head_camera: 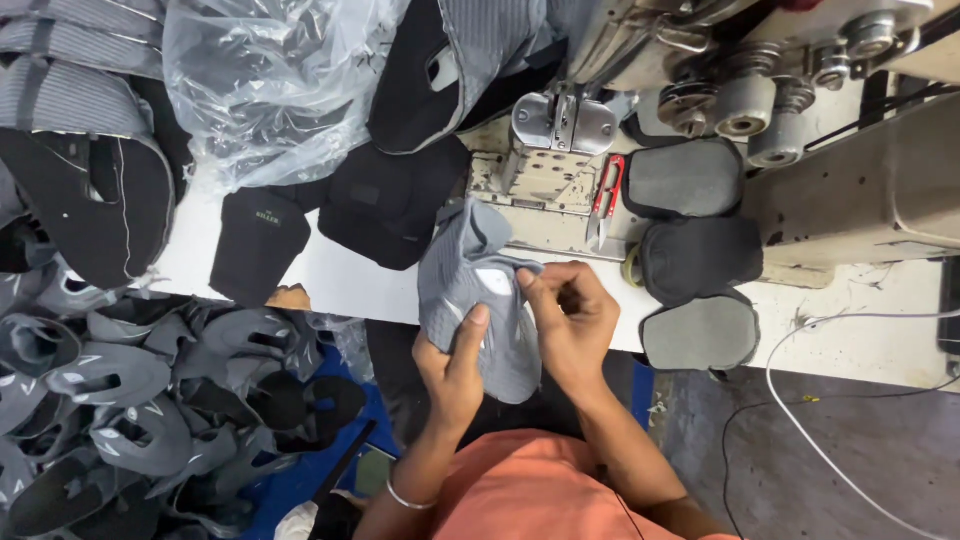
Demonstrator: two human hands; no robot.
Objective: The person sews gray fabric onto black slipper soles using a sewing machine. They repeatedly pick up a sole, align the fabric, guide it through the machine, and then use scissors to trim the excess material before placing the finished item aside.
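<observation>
Left hand (455,365) and right hand (570,325) pinch the grey shoe upper (478,300) at the table's front edge (350,300); a loose pinch could drop it.

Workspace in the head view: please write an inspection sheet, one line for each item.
Surface: white table with a sewing machine.
Job's things: grey shoe upper, held above the table edge.
Clutter: three grey and black pads, red thread snips, black pieces, clear plastic bag.
Hands: left hand and right hand both grip the upper.
Cables: white cable over the floor.
Surroundings: heap of grey uppers at the left.
</observation>
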